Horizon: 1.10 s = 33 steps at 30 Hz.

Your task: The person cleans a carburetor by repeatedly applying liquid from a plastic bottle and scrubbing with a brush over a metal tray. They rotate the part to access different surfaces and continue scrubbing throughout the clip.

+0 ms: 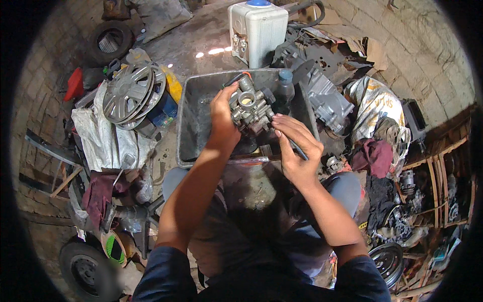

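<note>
My left hand is closed around the left side of a metal carburetor-like part, which has a round opening and several fittings, held above a dark plastic tub. My right hand grips a slim dark-handled tool, probably a screwdriver, its front end against the lower right of the metal part, where my fingertips hide the exact contact. A plastic bottle with a blue cap stands inside the tub at the right. The tub sits just in front of my knees.
Around the tub are a white tank, a metal housing, stacked wheel covers, white sacks, maroon cloths, a tire, wooden racks with parts, and brick walls.
</note>
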Each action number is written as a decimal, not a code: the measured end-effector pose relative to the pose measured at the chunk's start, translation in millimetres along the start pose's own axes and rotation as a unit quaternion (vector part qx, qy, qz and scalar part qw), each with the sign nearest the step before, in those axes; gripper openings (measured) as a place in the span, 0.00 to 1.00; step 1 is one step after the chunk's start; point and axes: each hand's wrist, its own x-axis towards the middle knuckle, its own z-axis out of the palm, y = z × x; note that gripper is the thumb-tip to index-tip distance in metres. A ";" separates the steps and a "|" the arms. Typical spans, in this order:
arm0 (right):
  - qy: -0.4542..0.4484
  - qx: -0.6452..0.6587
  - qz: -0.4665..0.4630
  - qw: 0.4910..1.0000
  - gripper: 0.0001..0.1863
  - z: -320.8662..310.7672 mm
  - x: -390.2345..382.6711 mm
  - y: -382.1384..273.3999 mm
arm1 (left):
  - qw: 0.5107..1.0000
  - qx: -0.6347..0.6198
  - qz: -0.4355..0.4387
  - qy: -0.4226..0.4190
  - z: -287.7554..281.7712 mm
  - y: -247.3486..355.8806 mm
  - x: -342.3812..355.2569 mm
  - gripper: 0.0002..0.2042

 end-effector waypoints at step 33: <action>0.009 -0.014 0.019 1.000 0.09 -8.6 3.8 1.1 | 0.997 -0.072 -0.010 0.001 3.6 4.9 -1.9 0.13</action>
